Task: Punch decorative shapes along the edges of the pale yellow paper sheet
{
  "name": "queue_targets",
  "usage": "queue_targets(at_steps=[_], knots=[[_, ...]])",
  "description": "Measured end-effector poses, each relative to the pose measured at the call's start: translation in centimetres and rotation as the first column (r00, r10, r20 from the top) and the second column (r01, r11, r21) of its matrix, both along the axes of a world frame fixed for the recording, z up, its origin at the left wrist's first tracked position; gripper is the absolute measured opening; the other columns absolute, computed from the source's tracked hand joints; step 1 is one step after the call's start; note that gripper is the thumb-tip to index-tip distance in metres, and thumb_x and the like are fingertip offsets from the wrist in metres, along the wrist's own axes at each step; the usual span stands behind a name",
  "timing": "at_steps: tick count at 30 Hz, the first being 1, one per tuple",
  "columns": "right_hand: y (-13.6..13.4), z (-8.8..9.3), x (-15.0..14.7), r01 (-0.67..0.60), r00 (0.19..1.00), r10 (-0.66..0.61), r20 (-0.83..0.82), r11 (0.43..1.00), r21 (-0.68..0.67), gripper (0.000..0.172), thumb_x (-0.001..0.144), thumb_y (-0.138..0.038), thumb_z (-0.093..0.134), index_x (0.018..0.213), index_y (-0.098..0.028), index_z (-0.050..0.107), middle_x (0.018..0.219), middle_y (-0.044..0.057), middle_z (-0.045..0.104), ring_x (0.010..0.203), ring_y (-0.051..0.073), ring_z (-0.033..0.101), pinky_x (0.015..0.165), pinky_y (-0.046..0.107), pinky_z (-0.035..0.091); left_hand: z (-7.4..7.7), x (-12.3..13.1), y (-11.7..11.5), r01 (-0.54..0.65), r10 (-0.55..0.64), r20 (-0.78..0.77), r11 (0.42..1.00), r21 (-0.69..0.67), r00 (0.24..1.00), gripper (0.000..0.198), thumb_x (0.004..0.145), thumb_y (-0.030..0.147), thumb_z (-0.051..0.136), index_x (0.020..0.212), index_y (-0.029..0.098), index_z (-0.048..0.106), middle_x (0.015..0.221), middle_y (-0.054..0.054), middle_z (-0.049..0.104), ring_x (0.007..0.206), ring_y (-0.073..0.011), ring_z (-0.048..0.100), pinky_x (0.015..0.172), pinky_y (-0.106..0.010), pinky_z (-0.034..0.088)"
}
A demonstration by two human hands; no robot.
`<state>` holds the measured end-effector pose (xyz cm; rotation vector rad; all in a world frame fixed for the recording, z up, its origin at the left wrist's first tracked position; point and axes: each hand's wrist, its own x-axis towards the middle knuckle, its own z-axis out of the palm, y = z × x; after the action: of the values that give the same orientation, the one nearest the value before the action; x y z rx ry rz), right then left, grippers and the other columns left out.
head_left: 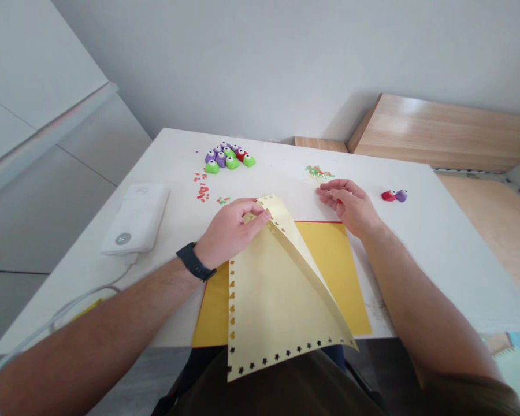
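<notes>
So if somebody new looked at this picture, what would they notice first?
Probably the big pale yellow sheet in the middle, with little cut-out shapes along its edges, pinched near its top by the left hand. Next, maybe the bunch of green, purple and red eyeball things at the back of the white table. Then the pile of colourful bits just beyond the right hand.

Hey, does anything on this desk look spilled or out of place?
Somewhat. Small orange-red bits lie scattered loose on the table, like spilled scraps. The cream sheet, pinched at its far end by the left hand, curls up along one side and overhangs the front edge.
</notes>
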<state>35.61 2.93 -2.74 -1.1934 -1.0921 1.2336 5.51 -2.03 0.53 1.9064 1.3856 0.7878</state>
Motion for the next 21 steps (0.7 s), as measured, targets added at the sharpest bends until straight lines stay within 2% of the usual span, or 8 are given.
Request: queue_targets(at_steps=[2,6,10,15,18,21], knots=[[-0.04,-0.12,-0.33,-0.024,1.0,0.024,0.008,1.0,-0.013,0.027,0.075,-0.037,0.081,0.096,-0.028,0.066,0.117,0.002,0.073,0.119,0.022,0.071,0.11,0.045,0.056,0.04,0.04,0.0,-0.003,0.003,0.004,1.0,0.003,1.0,0.029,0.098,0.045,0.062,0.087,0.022,0.074,0.107,-0.005,0.079,0.103,-0.0262,0.07,0.101,-0.038,0.05],[0.11,-0.12,-0.42,0.046,0.999,-0.046,0.02,0.998,0.037,0.025,0.076,-0.038,0.081,0.095,-0.029,0.066,0.115,0.001,0.072,0.125,0.021,0.067,0.113,0.044,0.055,-0.03,0.04,0.01,-0.004,0.003,0.01,1.0,0.014,1.0,0.028,0.099,0.045,0.062,0.088,0.022,0.075,0.106,-0.005,0.079,0.102,-0.0257,0.071,0.1,-0.037,0.05],[-0.04,0.27,-0.07,0.098,0.995,-0.097,-0.016,0.994,0.052,0.024,0.075,-0.035,0.081,0.092,-0.028,0.066,0.11,0.001,0.071,0.12,0.021,0.07,0.114,0.044,0.054,-0.06,0.01,-0.01,-0.006,0.006,0.001,1.0,0.01,1.0,0.028,0.099,0.045,0.062,0.087,0.022,0.074,0.104,-0.004,0.079,0.1,-0.0252,0.07,0.099,-0.037,0.05],[-0.37,0.2,-0.25,0.009,1.0,-0.008,0.028,1.0,-0.013,0.026,0.076,-0.038,0.079,0.097,-0.028,0.067,0.114,0.002,0.073,0.117,0.022,0.072,0.112,0.045,0.055,0.03,-0.05,0.02,-0.008,0.008,-0.015,1.0,0.002,1.0,0.029,0.099,0.046,0.062,0.088,0.022,0.075,0.105,-0.005,0.079,0.101,-0.0257,0.07,0.096,-0.037,0.049],[-0.38,0.13,-0.38,0.059,0.997,-0.06,0.053,0.998,0.017,0.025,0.077,-0.037,0.079,0.096,-0.028,0.067,0.11,0.001,0.073,0.117,0.021,0.071,0.111,0.043,0.055,0.04,-0.08,0.03,-0.003,0.003,-0.018,1.0,0.0,1.0,0.03,0.099,0.047,0.062,0.089,0.022,0.075,0.104,-0.005,0.079,0.101,-0.0258,0.07,0.093,-0.037,0.05],[-0.57,0.5,-0.35,0.088,0.996,-0.088,0.007,0.996,0.006,0.024,0.078,-0.036,0.079,0.095,-0.027,0.066,0.109,0.002,0.074,0.111,0.022,0.075,0.103,0.041,0.058,-0.01,-0.12,0.0,-0.009,0.009,-0.009,1.0,-0.008,1.0,0.034,0.099,0.051,0.062,0.094,0.021,0.076,0.107,-0.005,0.079,0.101,-0.026,0.07,0.092,-0.037,0.049]])
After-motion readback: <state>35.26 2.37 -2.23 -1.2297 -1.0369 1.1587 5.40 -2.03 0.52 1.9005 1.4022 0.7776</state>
